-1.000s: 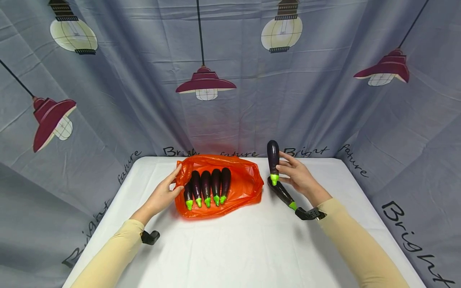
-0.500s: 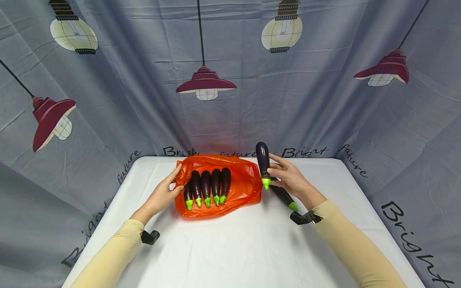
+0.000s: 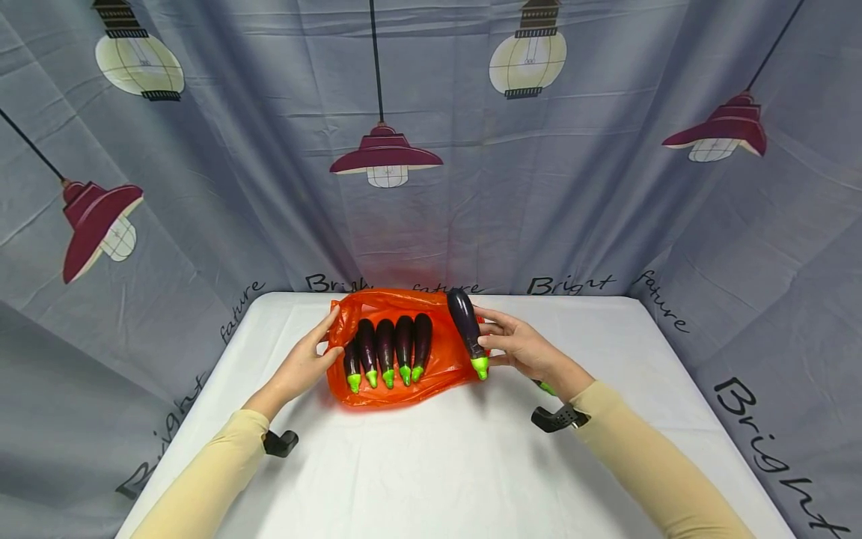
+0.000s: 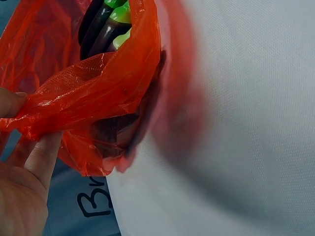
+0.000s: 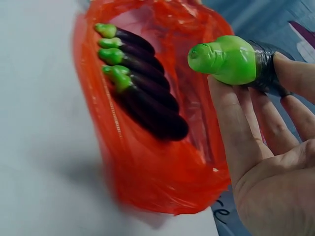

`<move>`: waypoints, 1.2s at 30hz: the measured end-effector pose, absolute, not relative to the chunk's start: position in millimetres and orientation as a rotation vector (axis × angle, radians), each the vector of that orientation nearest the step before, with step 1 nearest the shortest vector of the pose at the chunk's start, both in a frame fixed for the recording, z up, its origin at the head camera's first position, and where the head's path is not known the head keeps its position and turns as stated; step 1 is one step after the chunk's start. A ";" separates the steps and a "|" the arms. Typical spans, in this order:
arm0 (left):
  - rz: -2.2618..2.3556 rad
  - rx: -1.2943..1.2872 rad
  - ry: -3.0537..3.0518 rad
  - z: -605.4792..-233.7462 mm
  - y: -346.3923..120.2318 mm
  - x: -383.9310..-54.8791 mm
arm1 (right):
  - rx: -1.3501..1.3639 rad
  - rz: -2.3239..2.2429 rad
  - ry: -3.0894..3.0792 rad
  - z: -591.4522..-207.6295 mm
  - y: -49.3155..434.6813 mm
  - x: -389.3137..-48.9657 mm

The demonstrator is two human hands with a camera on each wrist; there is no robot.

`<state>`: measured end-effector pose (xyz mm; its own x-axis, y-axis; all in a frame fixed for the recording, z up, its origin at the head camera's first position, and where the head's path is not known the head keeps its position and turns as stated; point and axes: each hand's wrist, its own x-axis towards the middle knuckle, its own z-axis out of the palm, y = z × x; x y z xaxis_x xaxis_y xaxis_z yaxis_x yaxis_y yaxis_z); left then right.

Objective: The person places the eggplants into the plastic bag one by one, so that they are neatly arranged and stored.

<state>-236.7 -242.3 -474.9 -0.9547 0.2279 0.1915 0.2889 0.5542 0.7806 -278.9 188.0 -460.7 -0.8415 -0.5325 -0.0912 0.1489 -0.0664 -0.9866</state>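
Observation:
My left hand [image 3: 303,369] pinches the left rim of an orange-red plastic bag [image 3: 446,367]; in the left wrist view the bag's film [image 4: 93,93] is bunched between thumb and fingers. Inside it several dark purple eggplants [image 3: 404,340] lie side by side, green stems toward me. My right hand [image 3: 528,350] holds another eggplant [image 3: 465,320] over the bag's right end, tilted, stem end lower. In the right wrist view its bright green cap [image 5: 236,61] faces the camera, with thumb and fingers around the dark body. Behind the right hand one more eggplant's green stem [image 3: 545,387] peeks out.
A white-covered table [image 3: 438,471] carries everything. Grey-blue curtains [image 3: 579,187] printed with lamps and lettering rise along its back and sides. Black wrist-worn devices [image 3: 554,419] sit below both wrists.
My right hand has carried the eggplant leftward and slightly down, from beside the bag to over its right end. The eggplant on the table is now mostly hidden. The left hand has stayed still.

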 end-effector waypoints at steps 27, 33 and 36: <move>-1.374 -0.464 -2.719 -476.0 -242.4 -239.2 | -0.061 -1.958 1.824 -506.8 125.0 -272.0; -1.376 -0.465 -2.721 -474.1 -241.5 -240.0 | 0.051 -2.041 1.833 -510.4 108.4 -276.4; -1.371 -0.471 -2.721 -473.1 -240.9 -240.2 | 0.110 -2.063 1.879 -512.5 101.0 -279.0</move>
